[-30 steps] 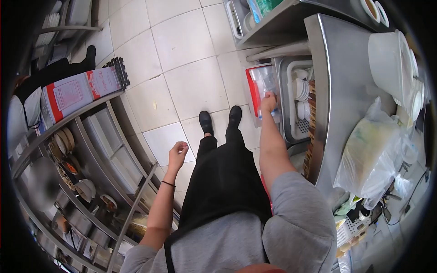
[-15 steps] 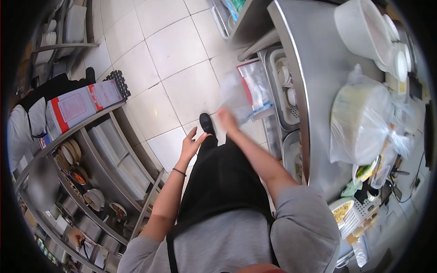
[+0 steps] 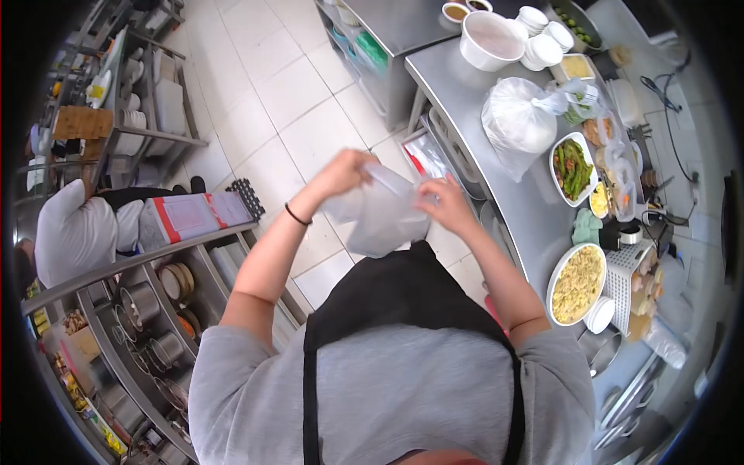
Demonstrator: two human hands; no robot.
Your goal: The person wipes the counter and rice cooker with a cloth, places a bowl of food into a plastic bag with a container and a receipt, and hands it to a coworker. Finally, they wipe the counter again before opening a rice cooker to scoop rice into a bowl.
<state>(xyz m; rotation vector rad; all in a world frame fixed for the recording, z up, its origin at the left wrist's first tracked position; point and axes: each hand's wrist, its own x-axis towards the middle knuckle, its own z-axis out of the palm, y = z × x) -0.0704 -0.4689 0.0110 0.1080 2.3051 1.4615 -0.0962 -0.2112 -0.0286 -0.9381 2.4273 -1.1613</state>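
A thin, see-through plastic bag (image 3: 384,221) hangs between my hands in front of my black apron. My left hand (image 3: 346,172) is closed on the bag's upper left edge. At the other side, my right hand (image 3: 446,201) pinches the bag's top edge between thumb and fingers. The bag looks limp, and I see nothing inside it. Below and right of my right hand, a packet with a red edge (image 3: 425,155) lies on a lower shelf under the steel counter.
On the steel counter (image 3: 457,101) at right stand a filled, tied bag (image 3: 519,120), a dish of green vegetables (image 3: 572,169), a yellow food dish (image 3: 577,284) and a white tub (image 3: 492,40). At left, a person in white (image 3: 77,232) is beside shelving with pots (image 3: 139,302).
The bag, earlier only in my right hand, is now held by both hands. My left hand has risen and closed on it. The view has shifted, showing more of the counter.
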